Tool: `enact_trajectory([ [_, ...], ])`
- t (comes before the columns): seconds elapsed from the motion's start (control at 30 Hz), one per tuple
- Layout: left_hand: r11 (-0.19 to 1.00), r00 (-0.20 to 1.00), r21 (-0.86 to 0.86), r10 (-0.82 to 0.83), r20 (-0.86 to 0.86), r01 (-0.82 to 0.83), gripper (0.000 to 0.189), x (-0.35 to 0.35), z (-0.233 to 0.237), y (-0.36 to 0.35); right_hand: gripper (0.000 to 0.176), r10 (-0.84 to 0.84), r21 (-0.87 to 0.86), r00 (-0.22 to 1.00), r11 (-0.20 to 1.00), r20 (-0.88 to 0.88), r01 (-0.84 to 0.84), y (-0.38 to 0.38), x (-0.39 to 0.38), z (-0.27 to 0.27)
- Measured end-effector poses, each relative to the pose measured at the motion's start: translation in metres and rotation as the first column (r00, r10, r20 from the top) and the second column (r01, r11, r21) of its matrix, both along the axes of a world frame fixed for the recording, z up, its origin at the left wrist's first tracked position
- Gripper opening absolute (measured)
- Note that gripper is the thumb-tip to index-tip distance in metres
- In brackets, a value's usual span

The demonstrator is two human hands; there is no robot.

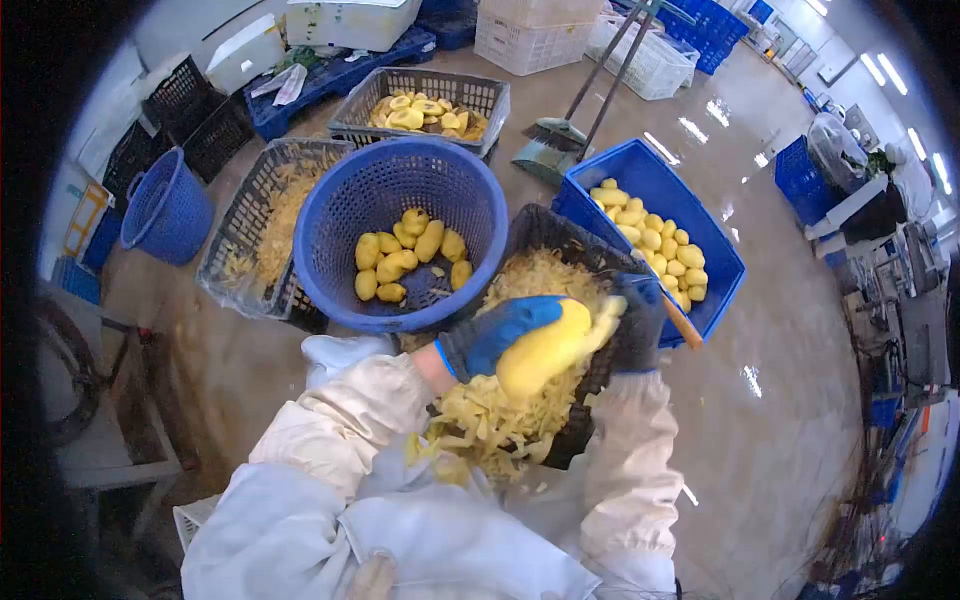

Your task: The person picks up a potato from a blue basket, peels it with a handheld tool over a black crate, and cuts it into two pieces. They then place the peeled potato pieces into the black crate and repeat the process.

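My left hand [500, 335], in a blue and black glove, is closed around a large peeled yellow potato [545, 350]. In a dark glove, my right hand [638, 325] grips a peeler whose wooden handle [683, 318] sticks out below the fist; its blade is blurred and hidden. A pale strip of peel [605, 322] shows between the potato and my right hand. Beneath both hands, a black crate [575, 240] is heaped with potato peelings [510, 415]. Just beyond my left hand, a round blue basket [400, 318] holds several unpeeled potatoes [395, 262].
A blue bin [725, 250] of peeled potatoes stands at the right. Farther back are a crate of cut yellow pieces [345, 128] and a crate of peelings [225, 235]. A broom and dustpan [548, 150] stand on the wet floor. Another blue basket [168, 215] is at far left.
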State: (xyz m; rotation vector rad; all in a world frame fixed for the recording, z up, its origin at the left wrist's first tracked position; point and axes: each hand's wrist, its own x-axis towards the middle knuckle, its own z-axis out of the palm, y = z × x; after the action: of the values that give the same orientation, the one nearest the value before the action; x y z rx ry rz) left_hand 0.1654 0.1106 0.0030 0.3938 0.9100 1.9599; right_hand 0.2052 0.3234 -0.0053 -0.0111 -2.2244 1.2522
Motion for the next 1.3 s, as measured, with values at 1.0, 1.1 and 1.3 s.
enact_trajectory([
  [1.0,0.966,0.891,0.212,-0.223,0.396,0.148,0.051,-0.006,-0.013,0.007,0.011,0.015,-0.359,0.999,0.933,-0.051,-0.032,0.04,-0.001,-0.045],
  [1.1,0.963,0.867,0.232,-0.227,0.444,0.133,0.057,-0.015,0.0,0.007,0.011,0.113,-0.749,0.994,0.657,-0.007,-0.08,0.011,0.008,0.001],
  [1.3,0.979,0.881,0.199,-0.05,0.47,-0.05,0.044,-0.021,0.001,0.004,0.01,0.259,-0.652,0.932,0.758,0.254,-0.033,-0.069,0.035,0.046],
])
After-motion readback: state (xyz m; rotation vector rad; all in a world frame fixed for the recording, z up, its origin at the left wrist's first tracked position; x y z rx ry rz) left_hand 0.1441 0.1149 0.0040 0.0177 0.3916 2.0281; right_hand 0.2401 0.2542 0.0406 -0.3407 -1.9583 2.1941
